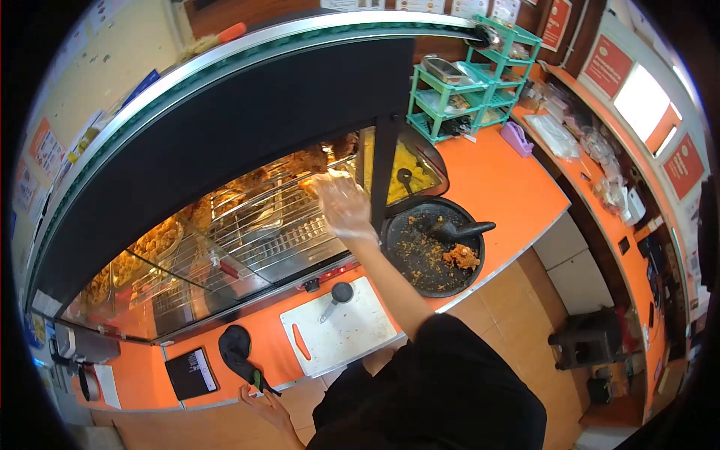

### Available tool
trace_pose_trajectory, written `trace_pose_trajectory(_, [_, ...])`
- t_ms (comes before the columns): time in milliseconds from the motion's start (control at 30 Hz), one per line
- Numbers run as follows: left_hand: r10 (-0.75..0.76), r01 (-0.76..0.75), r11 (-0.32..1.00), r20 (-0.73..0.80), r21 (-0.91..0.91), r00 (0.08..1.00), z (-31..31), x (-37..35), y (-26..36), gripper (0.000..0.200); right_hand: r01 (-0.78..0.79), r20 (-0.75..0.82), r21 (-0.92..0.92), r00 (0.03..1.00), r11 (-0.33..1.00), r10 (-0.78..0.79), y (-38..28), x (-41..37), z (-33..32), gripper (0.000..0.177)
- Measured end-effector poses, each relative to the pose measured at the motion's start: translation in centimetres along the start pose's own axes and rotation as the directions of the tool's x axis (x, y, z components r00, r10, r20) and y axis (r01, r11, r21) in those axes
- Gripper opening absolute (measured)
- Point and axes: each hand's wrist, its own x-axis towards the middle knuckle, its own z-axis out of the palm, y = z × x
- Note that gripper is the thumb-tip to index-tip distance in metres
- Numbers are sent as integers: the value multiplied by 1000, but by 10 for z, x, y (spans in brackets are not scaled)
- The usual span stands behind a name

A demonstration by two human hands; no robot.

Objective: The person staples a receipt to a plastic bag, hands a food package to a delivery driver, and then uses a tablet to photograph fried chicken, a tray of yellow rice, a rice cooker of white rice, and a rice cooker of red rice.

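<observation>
I am sitting my right hand (pixel 346 206), sleeved in a clear glove, at the open side of the warmer (pixel 225 135). Its fingertips are pointing at the fried chicken (pixel 304 162), which is resting on the wire rack (pixel 247 214) toward the warmer's far right end. The glove is blurring and hiding the fingers, so I am not able to tell whether they are gripping a piece. My left hand (pixel 266 409) is hovering low by the near edge of the orange table (pixel 517 202), fingers apart and seemingly bare, just beside a black cloth (pixel 236 349). I am not seeing clearly whether it is touching anything.

Left of the cloth, a flat black item (pixel 187 373) is lying on the table. Between the cloth and my right forearm, a white board (pixel 364 330) is lying flat, carrying a tool (pixel 342 292) with a round black head. Just right of that forearm, a dark mortar (pixel 409 277) is holding a pestle (pixel 465 231), scattered crumbs and an orange-brown lump (pixel 461 258). Behind it, a tray of yellow food (pixel 412 166) is standing with a black spoon (pixel 405 177) in it. Farther back, green racks (pixel 442 97) are standing near a purple dispenser (pixel 516 139).
</observation>
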Motion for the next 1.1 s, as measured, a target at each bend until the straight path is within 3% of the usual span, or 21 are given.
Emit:
trace_pose_trajectory(33, [26, -26, 999, -14, 27, 1000, 1, 0, -1, 40, -44, -404, -207, 913, 977, -45, -1, 2, 40, 36])
trace_pose_trajectory(67, [46, -46, 999, 3, 15, 999, -1, 1, 6, 40, -209, -8, 277, 976, 938, 219, -1, 25, 88, 20])
trace_pose_trajectory(133, [-1, 1, 1000, 0, 5, 1000, -9, 2, 24, 39, -362, 233, 192, 920, 912, 316, -5, 39, 62, 14])
trace_pose_trajectory(167, [19, -19, 1000, 19, -8, 1000, 18, -16, -59, 39, -383, 230, 173, 912, 907, 341, 1, 33, 49, 14])
trace_pose_trajectory(267, [233, -148, 735, 42, -661, 972, 85, -39, -279, 41, 15, -263, 349, 961, 937, 83, 3, -6, 20, 43])
trace_pose_trajectory(300, [287, -153, 558, 17, -816, 958, 92, -34, -307, 41, 50, -206, 396, 978, 917, 36, 7, -17, 12, 63])
trace_pose_trajectory(333, [330, -144, 354, -21, -924, 944, 86, -19, -296, 42, 69, -185, 465, 982, 883, 21, 13, -41, 9, 59])
trace_pose_trajectory(367, [326, -144, 357, -21, -923, 945, 80, -42, -305, 42, 90, -169, 533, 986, 841, 2, 22, -68, 8, 54])
trace_pose_trajectory(433, [239, -153, 758, 51, -635, 970, 64, -62, -255, 41, 33, -181, 633, 978, 773, 107, 56, -121, 1, 42])
trace_pose_trajectory(467, [177, -133, 895, 65, -426, 982, 52, -53, -184, 40, -200, -142, 273, 959, 941, 245, 64, -145, -6, 33])
trace_pose_trajectory(533, [32, -35, 997, 50, 62, 998, 14, -1, 3, 39, -456, -42, 168, 882, 874, 469, 108, -183, 2, 46])
trace_pose_trajectory(567, [10, -12, 997, 28, 74, 1000, 16, 0, 16, 39, -507, 41, -25, 860, 861, 508, 121, -193, -14, 55])
trace_pose_trajectory(633, [-76, 77, 997, 112, -5, 991, 19, 4, 33, 40, -584, 268, -12, 780, 812, 565, 154, -233, 16, 60])
trace_pose_trajectory(767, [-48, 48, 999, 33, -3, 998, 32, -2, 29, 41, -430, 506, 18, 783, 903, 363, 189, -261, 42, 35])
trace_pose_trajectory(800, [-57, 58, 998, 69, -21, 996, 33, -2, 41, 41, -338, 422, 75, 864, 938, 277, 198, -261, 45, 23])
trace_pose_trajectory(900, [-41, 43, 999, 83, -23, 996, 30, -9, 55, 41, -470, 516, 304, 813, 829, 271, 205, -248, 37, 18])
trace_pose_trajectory(967, [21, -20, 1000, 101, -7, 995, 29, -12, 54, 42, -485, 259, 376, 873, 790, 413, 194, -258, 45, 29])
trace_pose_trajectory(1000, [-2, 2, 1000, 70, -8, 998, 29, -15, 51, 42, -663, 367, 611, 722, 434, 586, 205, -286, 94, 30])
trace_pose_trajectory(1033, [-21, 20, 1000, 67, 10, 998, 27, -18, 47, 42, -745, 514, 667, 481, 21, 710, 148, -240, 30, 31])
trace_pose_trajectory(1067, [-37, 35, 999, 68, 28, 997, 25, -21, 42, 42, -617, 723, 656, 347, -435, 597, 138, -249, 51, 35])
trace_pose_trajectory(1100, [-53, 52, 998, 46, 25, 998, 25, -24, 36, 42, -490, 870, 472, 393, -733, 298, 118, -236, 50, 37])
